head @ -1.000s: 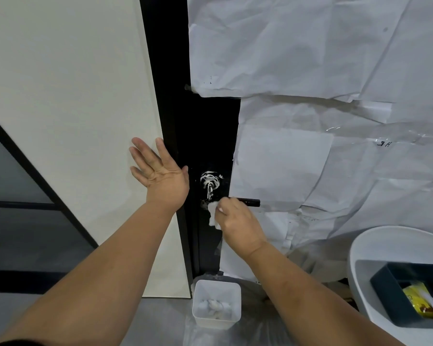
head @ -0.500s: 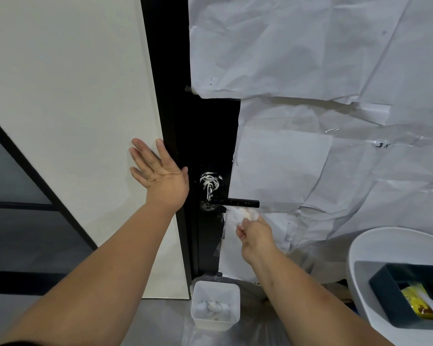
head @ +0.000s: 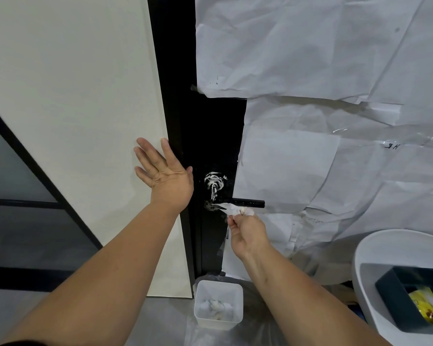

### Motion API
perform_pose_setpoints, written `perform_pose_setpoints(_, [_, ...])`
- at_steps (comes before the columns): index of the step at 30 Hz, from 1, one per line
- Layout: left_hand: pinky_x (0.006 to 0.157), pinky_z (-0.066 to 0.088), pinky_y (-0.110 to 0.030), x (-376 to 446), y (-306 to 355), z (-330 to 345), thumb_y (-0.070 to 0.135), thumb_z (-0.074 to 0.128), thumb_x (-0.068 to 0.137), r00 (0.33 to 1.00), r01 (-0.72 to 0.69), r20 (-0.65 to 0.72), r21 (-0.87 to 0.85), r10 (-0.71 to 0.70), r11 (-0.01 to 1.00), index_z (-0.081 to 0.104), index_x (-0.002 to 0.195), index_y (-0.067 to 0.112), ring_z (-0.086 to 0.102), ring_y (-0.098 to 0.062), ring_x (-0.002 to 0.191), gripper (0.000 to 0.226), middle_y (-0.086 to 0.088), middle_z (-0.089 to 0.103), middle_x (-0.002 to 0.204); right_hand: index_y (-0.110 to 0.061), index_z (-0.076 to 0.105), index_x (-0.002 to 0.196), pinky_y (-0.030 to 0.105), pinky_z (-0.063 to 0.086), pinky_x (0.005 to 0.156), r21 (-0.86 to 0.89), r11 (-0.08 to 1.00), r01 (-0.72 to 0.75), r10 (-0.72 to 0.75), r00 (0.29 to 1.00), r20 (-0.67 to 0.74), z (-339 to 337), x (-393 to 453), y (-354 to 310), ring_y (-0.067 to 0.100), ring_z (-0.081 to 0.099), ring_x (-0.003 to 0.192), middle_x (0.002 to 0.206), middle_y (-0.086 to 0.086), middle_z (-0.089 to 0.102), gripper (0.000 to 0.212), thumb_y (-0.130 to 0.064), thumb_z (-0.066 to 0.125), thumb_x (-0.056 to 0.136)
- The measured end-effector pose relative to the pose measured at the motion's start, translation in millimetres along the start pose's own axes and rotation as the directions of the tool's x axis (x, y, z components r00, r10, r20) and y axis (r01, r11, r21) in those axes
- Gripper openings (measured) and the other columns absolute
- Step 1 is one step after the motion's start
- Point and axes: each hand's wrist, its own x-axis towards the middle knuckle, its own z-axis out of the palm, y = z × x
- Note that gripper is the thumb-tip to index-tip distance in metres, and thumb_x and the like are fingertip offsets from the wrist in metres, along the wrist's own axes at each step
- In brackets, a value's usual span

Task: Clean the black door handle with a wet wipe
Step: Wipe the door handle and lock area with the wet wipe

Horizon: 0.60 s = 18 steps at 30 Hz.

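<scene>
Pinched in the right hand's [head: 248, 233] grip, a crumpled white wet wipe [head: 236, 210] touches the black metal door handle's [head: 245, 202] underside; it looks limp, best kept bunched. Left hand [head: 164, 174] rests flat, fingers spread.

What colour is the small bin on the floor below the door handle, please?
White, seen in the head view: the bin.

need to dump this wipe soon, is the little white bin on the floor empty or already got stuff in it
Not empty: the white bin below the door handle already holds crumpled white wipes at its bottom.
</scene>
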Motion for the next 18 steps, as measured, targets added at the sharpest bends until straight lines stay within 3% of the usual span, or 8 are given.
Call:
perform_pose_setpoints(2, [0.106,0.003,-0.074,-0.3,-0.7,0.7,0.029,0.055,0.097,1.0,-0.002,-0.001,0.006,0.002,1.0,-0.012,0.148,0.004,-0.008,-0.064,0.137,0.088,-0.047,-0.01,0.147,0.003,0.056,0.113,0.024,0.049,0.067,-0.015,1.0,-0.006,0.006,1.0,0.012,2.8,-1.1,3.1,0.017,0.056,0.077,0.099,0.014,0.06,0.031,0.015,0.044,0.088])
perform_pose_setpoints(8, [0.106,0.004,-0.074,-0.1,-0.6,0.2,0.029,0.056,0.096,1.0,0.0,-0.005,0.006,0.0,1.0,-0.012,0.148,0.003,-0.007,-0.064,0.137,0.089,-0.048,-0.008,0.147,-0.006,0.063,0.084,0.024,0.047,0.07,-0.099,0.995,0.016,-0.005,0.994,0.105,15.2,-12.8,10.5,0.015,0.055,0.073,0.082,0.007,0.063,0.032,0.017,0.041,0.088])
perform_pose_setpoints(14, [0.105,0.007,-0.076,-0.4,-1.6,0.7,0.03,0.053,0.097,1.0,-0.005,-0.008,-0.003,0.005,1.0,-0.012,0.148,0.003,-0.008,-0.064,0.137,0.087,-0.048,-0.008,0.147,-0.012,0.065,0.088,0.025,0.048,0.072,-0.328,0.943,0.066,-0.011,0.986,0.166,11.6,-17.2,8.1,0.014,0.056,0.076,0.084,0.003,0.065,0.033,0.013,0.044,0.089])
perform_pose_setpoints(18, [0.105,0.006,-0.076,-0.5,-1.6,-0.2,0.029,0.053,0.097,1.0,-0.01,0.0,-0.01,0.01,1.0,-0.014,0.148,0.004,-0.01,-0.064,0.137,0.088,-0.048,-0.01,0.147,-0.012,0.066,0.097,0.025,0.046,0.07,-0.419,0.908,0.023,-0.006,0.999,0.041,0.2,-15.3,5.7,0.014,0.053,0.07,0.079,0.003,0.065,0.032,0.01,0.045,0.088])
